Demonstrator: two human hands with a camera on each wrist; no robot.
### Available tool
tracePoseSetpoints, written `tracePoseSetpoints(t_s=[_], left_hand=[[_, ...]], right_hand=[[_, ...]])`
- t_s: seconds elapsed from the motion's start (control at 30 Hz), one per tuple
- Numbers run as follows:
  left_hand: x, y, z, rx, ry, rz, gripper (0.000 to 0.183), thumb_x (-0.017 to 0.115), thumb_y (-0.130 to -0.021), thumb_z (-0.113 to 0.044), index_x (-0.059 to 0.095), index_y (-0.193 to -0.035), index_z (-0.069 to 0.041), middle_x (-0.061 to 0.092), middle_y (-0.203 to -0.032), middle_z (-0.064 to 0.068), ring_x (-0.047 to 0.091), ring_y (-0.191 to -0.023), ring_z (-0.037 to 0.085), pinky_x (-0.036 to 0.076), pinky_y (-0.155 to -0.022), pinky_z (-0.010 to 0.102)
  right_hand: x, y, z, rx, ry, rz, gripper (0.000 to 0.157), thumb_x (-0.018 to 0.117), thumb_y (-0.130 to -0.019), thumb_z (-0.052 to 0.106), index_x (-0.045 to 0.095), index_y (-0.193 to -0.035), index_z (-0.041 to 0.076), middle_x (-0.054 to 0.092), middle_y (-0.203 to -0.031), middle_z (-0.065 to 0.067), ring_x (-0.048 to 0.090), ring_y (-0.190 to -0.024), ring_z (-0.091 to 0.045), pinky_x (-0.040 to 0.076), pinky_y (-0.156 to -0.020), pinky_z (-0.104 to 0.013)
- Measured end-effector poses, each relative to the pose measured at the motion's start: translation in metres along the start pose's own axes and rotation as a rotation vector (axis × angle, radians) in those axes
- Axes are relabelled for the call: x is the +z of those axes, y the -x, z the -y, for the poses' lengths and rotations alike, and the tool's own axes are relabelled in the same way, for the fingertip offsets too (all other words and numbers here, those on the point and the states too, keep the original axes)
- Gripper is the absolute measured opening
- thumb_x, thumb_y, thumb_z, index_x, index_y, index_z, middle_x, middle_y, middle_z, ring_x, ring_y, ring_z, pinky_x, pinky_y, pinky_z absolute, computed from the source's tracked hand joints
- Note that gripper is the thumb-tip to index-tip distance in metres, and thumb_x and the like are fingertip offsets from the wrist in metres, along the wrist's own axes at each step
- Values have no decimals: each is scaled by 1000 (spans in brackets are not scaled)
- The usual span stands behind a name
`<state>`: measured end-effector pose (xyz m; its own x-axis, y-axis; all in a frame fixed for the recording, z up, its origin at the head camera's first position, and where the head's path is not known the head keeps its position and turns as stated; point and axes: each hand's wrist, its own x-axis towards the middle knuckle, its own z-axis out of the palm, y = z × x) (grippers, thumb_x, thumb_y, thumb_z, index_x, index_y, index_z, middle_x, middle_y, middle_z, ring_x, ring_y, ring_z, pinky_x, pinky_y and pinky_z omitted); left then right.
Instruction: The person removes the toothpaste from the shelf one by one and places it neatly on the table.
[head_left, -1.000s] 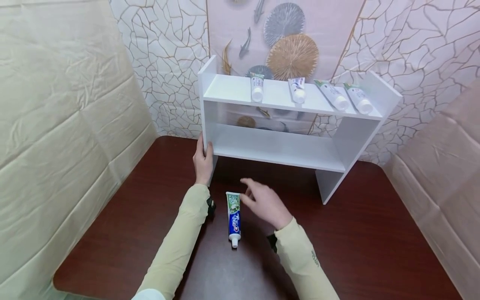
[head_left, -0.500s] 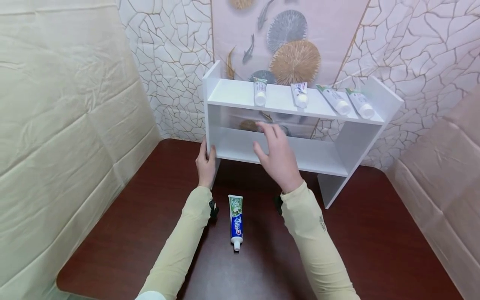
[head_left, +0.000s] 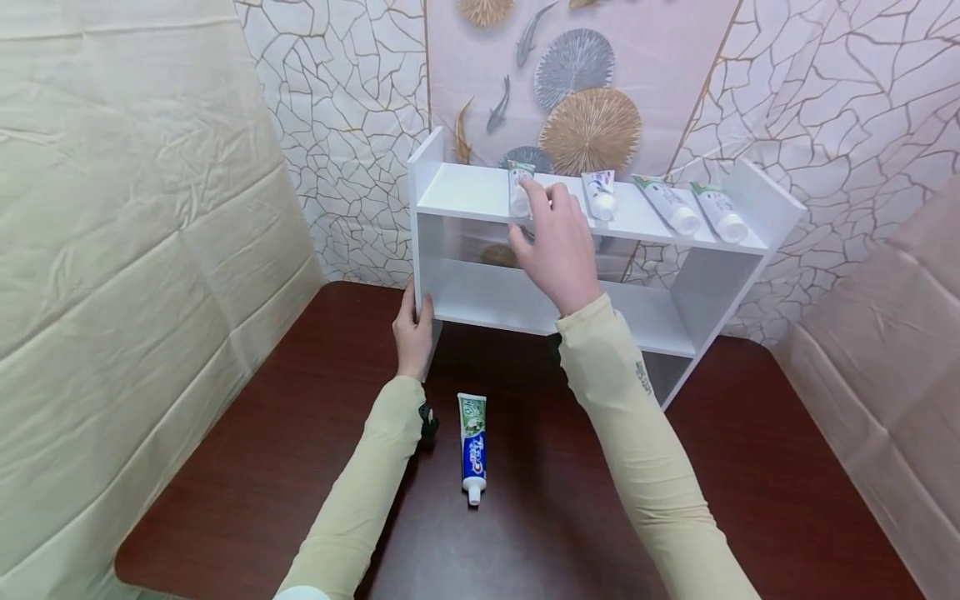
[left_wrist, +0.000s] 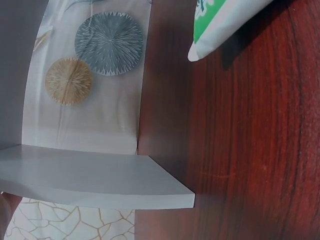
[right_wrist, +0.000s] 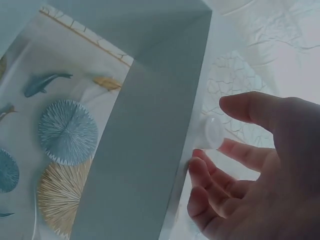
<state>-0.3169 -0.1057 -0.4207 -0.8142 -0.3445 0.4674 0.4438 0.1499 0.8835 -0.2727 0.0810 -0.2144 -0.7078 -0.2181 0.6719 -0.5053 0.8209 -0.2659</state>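
Note:
A white two-tier shelf [head_left: 487,292] stands on the table, and my left hand [head_left: 412,337] grips its left side panel, thumb at the front and fingers on the outer side. At the top board my right hand [head_left: 558,246] reaches to the leftmost toothpaste tube [head_left: 516,193], partly covering it. In the right wrist view, the fingers lie around that tube's white cap [right_wrist: 214,132] while the thumb stays apart from it. A green and blue toothpaste tube [head_left: 473,446] lies on the table between my forearms, cap towards me.
Further right on the top board lie a small white tube [head_left: 599,196] and two larger green-ended tubes, one of them a slanted tube [head_left: 667,206]. A patterned wall hanging [head_left: 480,92] is behind the shelf. The dark red table [head_left: 300,433] has fabric walls on both sides.
My right hand has moved up from beside the table's toothpaste tube to the leftmost tube on the top board. The left hand keeps its hold on the shelf.

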Motion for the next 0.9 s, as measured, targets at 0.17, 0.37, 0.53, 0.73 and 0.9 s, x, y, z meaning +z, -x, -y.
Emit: tracePoseSetpoints(t_s=[0.17,0.37,0.53,0.73,0.9], left_hand=[[-3,6,-15,11,-31,4,47,48,-102,-18,41,-149,-12,55,-141,16,57,-87,21,44,-78,30],[-4,7,-17,21,-19,10,47,48,-102,-18,41,-148,-12,55,-141,15,53,-83,17,41,-75,26],[-4,4,-17,37,-17,10,47,49,-102,-17,42,-148,-13,56,-140,16,59,-93,25,43,-78,27],[-4,3,-19,22,-14,9,47,49,-102,-17,42,-148,-12,55,-141,16,59,-94,27,43,-78,26],[-3,5,-18,25,-15,-2,47,50,-101,-15,43,-147,-11,56,-140,17,57,-88,22,43,-78,26]], right_hand=[[2,-11,-1,38,35,57,50,57,-91,17,52,-139,8,53,-108,-21,47,-91,-34,40,-79,-44],[3,-10,0,45,32,70,44,59,-93,23,55,-133,7,55,-104,-21,45,-89,-34,38,-79,-43],[5,-5,2,60,40,23,42,61,-94,31,54,-129,9,54,-102,-20,47,-88,-35,41,-76,-43],[12,-8,0,96,87,-57,31,58,-94,29,51,-114,8,58,-96,-18,54,-88,-35,45,-70,-44],[18,-8,-2,118,104,-86,28,55,-94,27,55,-114,8,63,-95,-16,57,-86,-34,47,-64,-46]])
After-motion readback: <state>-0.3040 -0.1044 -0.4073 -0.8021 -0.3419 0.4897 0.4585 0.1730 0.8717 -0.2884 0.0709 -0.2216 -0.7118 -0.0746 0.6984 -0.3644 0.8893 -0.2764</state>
